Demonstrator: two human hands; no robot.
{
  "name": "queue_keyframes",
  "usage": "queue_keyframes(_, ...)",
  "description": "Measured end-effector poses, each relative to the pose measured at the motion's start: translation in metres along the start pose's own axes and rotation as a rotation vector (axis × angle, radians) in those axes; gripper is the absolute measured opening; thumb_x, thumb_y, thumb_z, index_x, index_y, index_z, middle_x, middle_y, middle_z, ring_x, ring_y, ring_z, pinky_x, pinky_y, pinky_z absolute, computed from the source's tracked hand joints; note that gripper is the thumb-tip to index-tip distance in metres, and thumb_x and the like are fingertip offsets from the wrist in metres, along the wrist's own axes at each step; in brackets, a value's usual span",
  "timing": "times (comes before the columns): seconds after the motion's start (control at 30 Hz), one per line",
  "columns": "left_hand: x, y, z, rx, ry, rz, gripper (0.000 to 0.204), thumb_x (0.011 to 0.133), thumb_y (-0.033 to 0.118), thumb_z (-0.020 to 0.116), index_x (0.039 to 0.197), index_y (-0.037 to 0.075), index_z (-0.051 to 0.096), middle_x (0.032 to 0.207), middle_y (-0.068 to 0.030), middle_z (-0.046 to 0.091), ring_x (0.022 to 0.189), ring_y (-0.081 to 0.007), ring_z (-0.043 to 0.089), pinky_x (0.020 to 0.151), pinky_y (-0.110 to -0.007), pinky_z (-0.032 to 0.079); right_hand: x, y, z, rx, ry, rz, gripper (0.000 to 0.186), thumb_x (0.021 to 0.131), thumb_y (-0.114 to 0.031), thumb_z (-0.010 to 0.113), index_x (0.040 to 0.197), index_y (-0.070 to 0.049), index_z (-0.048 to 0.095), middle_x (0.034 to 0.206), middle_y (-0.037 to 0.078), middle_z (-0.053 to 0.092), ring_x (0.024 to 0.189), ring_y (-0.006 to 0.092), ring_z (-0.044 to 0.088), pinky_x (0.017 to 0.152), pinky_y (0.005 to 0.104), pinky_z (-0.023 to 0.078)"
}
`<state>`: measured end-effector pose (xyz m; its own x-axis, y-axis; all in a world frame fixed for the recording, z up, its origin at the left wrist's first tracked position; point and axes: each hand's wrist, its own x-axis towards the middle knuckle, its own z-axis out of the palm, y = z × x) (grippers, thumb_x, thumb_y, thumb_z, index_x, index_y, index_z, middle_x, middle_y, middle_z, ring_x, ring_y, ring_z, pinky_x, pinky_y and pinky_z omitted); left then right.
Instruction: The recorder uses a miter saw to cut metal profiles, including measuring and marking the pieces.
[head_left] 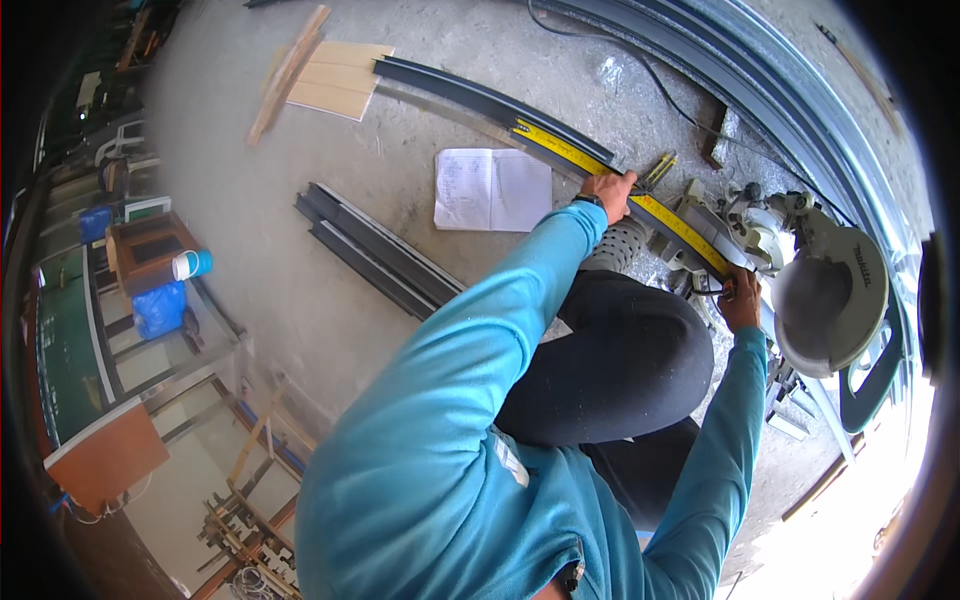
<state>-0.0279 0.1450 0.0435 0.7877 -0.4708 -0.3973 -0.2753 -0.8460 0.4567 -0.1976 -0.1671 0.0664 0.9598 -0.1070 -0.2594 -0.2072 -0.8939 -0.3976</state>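
Note:
A long dark metal profile (470,95) runs from a wooden board toward the saw at the right. Stretched along it lies the yellow blade of a tape measure (672,222). My left hand (608,192), a dark band at its wrist, is closed over the profile and the blade midway. At the near end of the blade, by the saw, my right hand (741,300) is closed around the tape measure's case, mostly hidden by the fingers. A mitre saw (832,295) with a round pale guard and dark green handle stands just right of that hand.
An open notebook (492,190) lies on the concrete floor beside more dark profiles (375,250). Long metal bars (720,60) line the far right, a black cable across them. A wooden board (338,82) supports the profile's far end. Frames and a blue bag (160,310) stand left.

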Motion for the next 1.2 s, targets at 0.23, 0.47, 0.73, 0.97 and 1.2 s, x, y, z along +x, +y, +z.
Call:
queue_keyframes(0.23,-0.002,-0.005,0.000,0.023,-0.016,0.014,0.054,0.079,0.023,0.074,0.124,0.009,0.047,0.108,-0.0194,0.065,0.104,-0.0361,0.062,0.086,-0.046,0.049,0.000,-0.009,0.002,-0.023,-0.028,0.038,0.042,0.079,-0.007,0.059,0.121,-0.014,0.056,0.114,0.016,0.056,0.107,0.0399,0.051,0.094,0.0474,0.043)
queue_keyframes(0.47,0.000,0.001,0.000,0.064,-0.050,-0.008,0.051,0.081,0.025,0.073,0.121,0.008,0.047,0.100,-0.0194,0.066,0.098,-0.0366,0.063,0.081,-0.046,0.050,0.000,-0.003,0.001,-0.012,-0.027,0.011,0.041,0.080,-0.005,0.057,0.121,-0.012,0.056,0.116,0.017,0.055,0.107,0.0395,0.051,0.094,0.0478,0.042)
queue_keyframes(0.73,-0.002,0.003,0.000,0.070,-0.042,-0.006,0.053,0.081,0.025,0.073,0.122,0.008,0.046,0.100,-0.0197,0.066,0.097,-0.0374,0.063,0.080,-0.047,0.050,0.000,0.001,0.005,-0.022,-0.011,0.029,0.044,0.079,-0.005,0.057,0.122,-0.012,0.056,0.117,0.016,0.055,0.107,0.0395,0.050,0.094,0.0476,0.042)
queue_keyframes(0.97,-0.001,0.003,0.001,0.057,-0.049,0.004,0.053,0.081,0.025,0.073,0.122,0.006,0.046,0.099,-0.0200,0.066,0.097,-0.0381,0.063,0.080,-0.047,0.050,-0.001,0.003,0.003,-0.017,-0.008,0.008,0.046,0.077,-0.004,0.059,0.122,-0.013,0.055,0.116,0.015,0.055,0.107,0.0389,0.050,0.093,0.0471,0.042)
queue_keyframes(1.2,0.000,0.002,0.002,0.054,-0.039,0.025,0.054,0.080,0.023,0.073,0.122,0.005,0.044,0.098,-0.0214,0.066,0.096,-0.0388,0.064,0.080,-0.047,0.051,-0.001,0.004,0.003,-0.020,-0.009,-0.010,0.044,0.078,-0.005,0.058,0.121,-0.013,0.055,0.115,0.015,0.056,0.106,0.0387,0.051,0.093,0.0475,0.042)
